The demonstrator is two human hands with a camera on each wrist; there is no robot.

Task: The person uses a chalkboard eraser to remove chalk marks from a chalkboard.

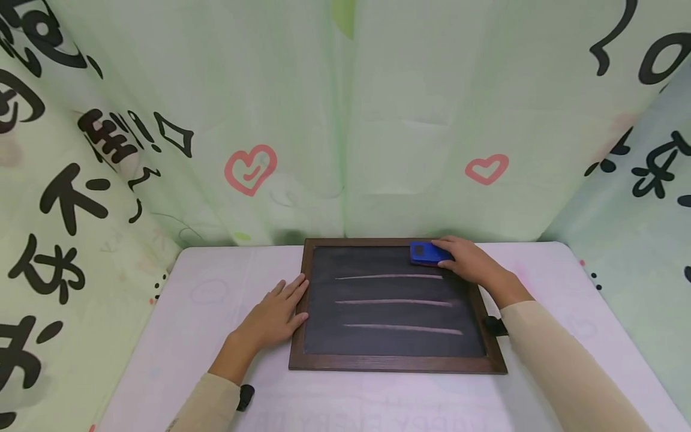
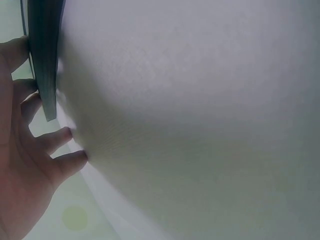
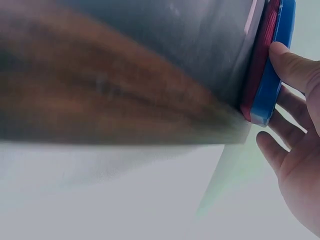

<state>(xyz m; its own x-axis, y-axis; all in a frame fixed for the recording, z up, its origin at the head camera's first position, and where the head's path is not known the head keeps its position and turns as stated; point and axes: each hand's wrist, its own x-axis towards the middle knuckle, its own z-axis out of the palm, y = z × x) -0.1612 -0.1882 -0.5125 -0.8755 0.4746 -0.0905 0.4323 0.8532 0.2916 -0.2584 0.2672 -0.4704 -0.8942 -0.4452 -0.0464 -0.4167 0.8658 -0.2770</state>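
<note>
A small chalkboard [image 1: 378,290] in a brown wooden frame lies on the table, with three pale, roughly level chalk lines [image 1: 402,329] across its dark surface. My right hand [image 1: 477,267] grips a blue board eraser [image 1: 423,251] at the board's upper right, above the top line. In the right wrist view, the thumb [image 3: 295,67] lies along one side of the eraser and its dark red felt [image 3: 261,60] faces the board. On the left, my left hand [image 1: 275,315] rests with spread fingers against the frame's left edge; two of its fingers touch the table in the left wrist view.
The white table [image 1: 232,282] extends around the board on both sides and in front. A pale green curtain [image 1: 399,120] with black lettering and red hearts hangs behind and at the sides. A dark wrist strap piece [image 1: 246,396] shows beside the left sleeve.
</note>
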